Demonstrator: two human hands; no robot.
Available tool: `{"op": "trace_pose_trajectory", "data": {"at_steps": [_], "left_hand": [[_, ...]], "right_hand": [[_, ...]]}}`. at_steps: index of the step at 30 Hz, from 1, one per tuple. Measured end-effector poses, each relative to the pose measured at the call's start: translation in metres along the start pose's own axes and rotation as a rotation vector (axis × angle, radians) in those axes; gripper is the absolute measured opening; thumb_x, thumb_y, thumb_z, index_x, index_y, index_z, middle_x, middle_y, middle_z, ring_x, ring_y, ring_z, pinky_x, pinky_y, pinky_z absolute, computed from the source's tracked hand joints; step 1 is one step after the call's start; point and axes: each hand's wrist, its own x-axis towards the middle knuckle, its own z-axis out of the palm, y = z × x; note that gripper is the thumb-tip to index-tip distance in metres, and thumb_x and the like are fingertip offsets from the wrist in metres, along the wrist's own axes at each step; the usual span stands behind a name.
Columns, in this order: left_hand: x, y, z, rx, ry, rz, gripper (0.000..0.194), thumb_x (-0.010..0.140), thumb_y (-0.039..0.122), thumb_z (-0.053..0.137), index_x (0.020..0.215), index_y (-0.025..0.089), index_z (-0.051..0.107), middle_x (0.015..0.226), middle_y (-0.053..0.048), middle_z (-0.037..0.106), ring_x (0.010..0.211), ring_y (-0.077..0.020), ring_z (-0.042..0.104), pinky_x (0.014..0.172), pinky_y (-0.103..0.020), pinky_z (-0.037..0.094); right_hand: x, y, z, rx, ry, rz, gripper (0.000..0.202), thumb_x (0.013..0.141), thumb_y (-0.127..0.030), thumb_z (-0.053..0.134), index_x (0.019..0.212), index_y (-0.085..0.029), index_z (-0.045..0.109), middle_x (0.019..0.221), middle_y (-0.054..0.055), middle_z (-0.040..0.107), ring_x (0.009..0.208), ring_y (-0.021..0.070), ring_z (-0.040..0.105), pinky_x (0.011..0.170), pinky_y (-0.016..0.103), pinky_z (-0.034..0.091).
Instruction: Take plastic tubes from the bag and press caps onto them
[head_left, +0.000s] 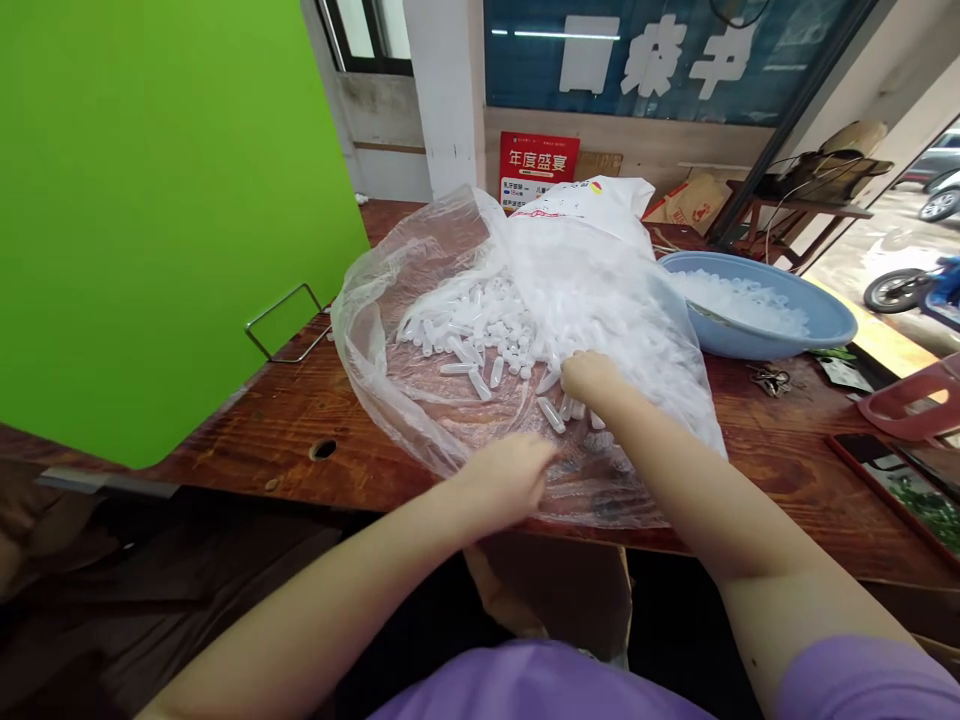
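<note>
A large clear plastic bag (pixel 360 340) lies with its mouth spread on the wooden table, full of small translucent white plastic tubes with caps (pixel 480 384). Over the bag's near edge, my left hand (pixel 517 475) is closed with the fingers curled. Its fingertips are smeared by motion, and what they hold is hidden. Further in, my right hand (pixel 589 378) is closed among the tubes, with its knuckles up. The back of that hand covers whatever its fingers grip. A few loose tubes lie just below and left of it.
A blue basin (pixel 772 340) of white pieces stands at the right on the wooden table (pixel 247 440). Keys (pixel 770 380), a phone (pixel 900 485) and a pink plastic item (pixel 911 405) lie nearby. A green panel (pixel 165 220) with a wire stand (pixel 289 325) rises at left.
</note>
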Motion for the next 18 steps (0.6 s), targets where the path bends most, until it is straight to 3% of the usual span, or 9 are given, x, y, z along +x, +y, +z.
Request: {"op": "trace_pose_trajectory", "data": {"at_steps": [2,5,8,12,15,18], "left_hand": [[0.027,-0.011,-0.006,0.174,0.095,0.024,0.034,0.083,0.009,0.036,0.111,0.013,0.056,0.117,-0.013,0.055,0.105,-0.0269,0.051,0.090,-0.039,0.039],[0.060,-0.028,-0.001,0.209,0.079,0.037,0.030,0.082,0.006,0.037,0.102,0.010,0.059,0.112,-0.017,0.056,0.107,-0.0296,0.049,0.091,-0.041,0.036],[0.070,-0.034,0.007,0.203,0.075,0.018,0.025,0.084,0.008,0.037,0.097,0.009,0.059,0.105,-0.018,0.059,0.104,-0.0295,0.051,0.091,-0.041,0.036],[0.052,-0.028,0.009,0.172,0.089,-0.041,0.024,0.084,0.009,0.036,0.095,0.008,0.057,0.104,-0.019,0.058,0.103,-0.0310,0.051,0.089,-0.041,0.036],[0.028,-0.020,0.007,0.120,0.113,-0.119,0.023,0.083,0.013,0.036,0.098,0.010,0.054,0.101,-0.016,0.059,0.097,-0.0284,0.054,0.084,-0.039,0.039],[0.005,-0.011,0.006,0.043,0.123,-0.192,0.018,0.083,0.018,0.036,0.091,0.017,0.052,0.090,-0.007,0.061,0.084,-0.0216,0.057,0.071,-0.031,0.043]], "right_hand": [[-0.002,0.000,0.002,-0.004,0.006,0.018,0.027,0.089,-0.030,0.052,0.111,-0.014,0.054,0.112,0.008,0.056,0.096,0.0193,0.057,0.081,0.039,0.048],[-0.006,0.003,0.005,-0.001,0.021,0.022,0.024,0.089,-0.030,0.052,0.106,-0.013,0.057,0.106,0.007,0.058,0.092,0.0178,0.058,0.080,0.037,0.049],[-0.012,0.008,0.009,0.033,0.072,0.005,0.024,0.090,-0.030,0.051,0.105,-0.012,0.058,0.103,0.008,0.060,0.092,0.0184,0.059,0.080,0.037,0.048],[-0.029,0.013,0.011,0.148,0.206,-0.033,0.026,0.090,-0.024,0.046,0.108,-0.010,0.057,0.104,0.016,0.061,0.100,0.0248,0.057,0.083,0.036,0.044],[-0.058,0.013,0.013,0.271,0.316,-0.083,0.030,0.093,-0.024,0.040,0.119,-0.014,0.050,0.113,0.013,0.057,0.102,0.0215,0.056,0.084,0.032,0.044],[-0.097,0.008,0.021,0.617,0.401,-0.323,0.025,0.090,-0.028,0.047,0.112,-0.019,0.054,0.102,0.007,0.060,0.092,0.0155,0.059,0.077,0.026,0.049]]}}
